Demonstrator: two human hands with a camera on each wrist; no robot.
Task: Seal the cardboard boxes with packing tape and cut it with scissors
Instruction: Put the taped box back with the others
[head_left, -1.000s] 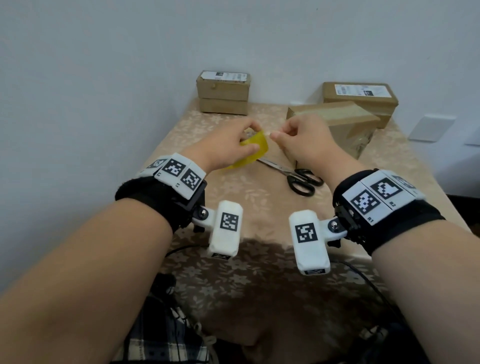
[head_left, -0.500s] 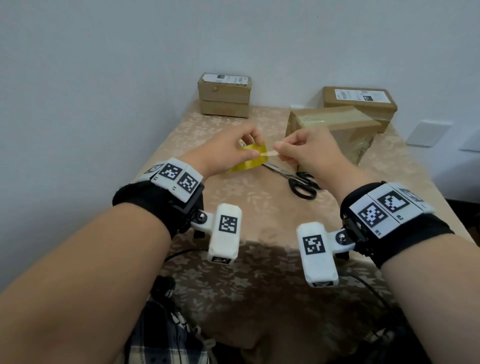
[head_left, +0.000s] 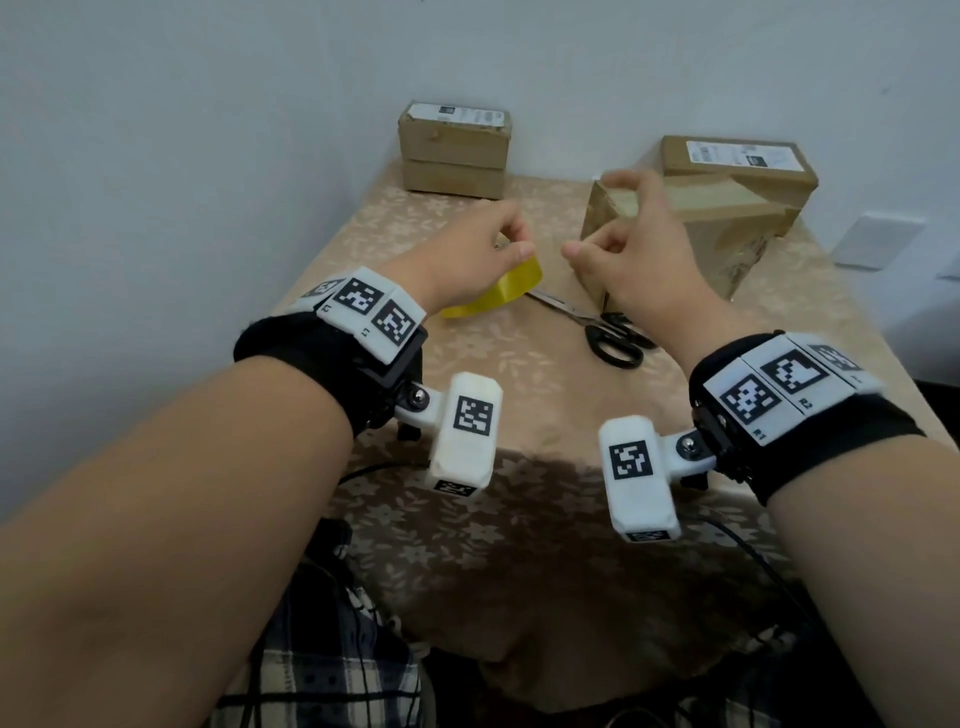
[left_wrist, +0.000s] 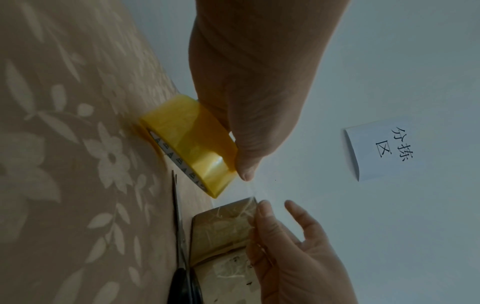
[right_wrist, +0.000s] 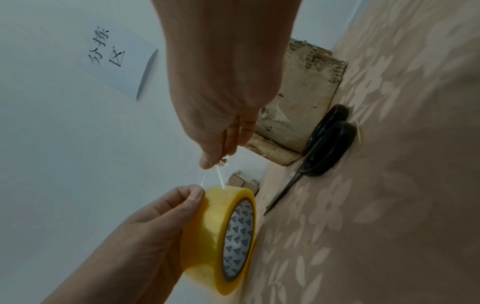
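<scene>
My left hand (head_left: 483, 249) grips a yellow roll of packing tape (head_left: 498, 293) (left_wrist: 192, 148) (right_wrist: 223, 236) just above the table. My right hand (head_left: 618, 249) (right_wrist: 215, 160) pinches the thin clear tape end (right_wrist: 219, 176) pulled a short way off the roll. Black-handled scissors (head_left: 597, 327) (right_wrist: 324, 144) lie on the cloth below my right hand. Right behind that hand stands a worn cardboard box (head_left: 727, 223) (left_wrist: 221, 232) with old tape on it.
Two more cardboard boxes with white labels stand against the wall, one stacked pair at the back left (head_left: 454, 150) and one at the back right (head_left: 737, 163). A floral beige cloth (head_left: 519, 415) covers the table. A paper sign (left_wrist: 384, 148) hangs on the wall.
My hands have drawn slightly apart, with my right hand rising toward the near box, so a short strand of tape now runs between them. The roll has dropped lower.
</scene>
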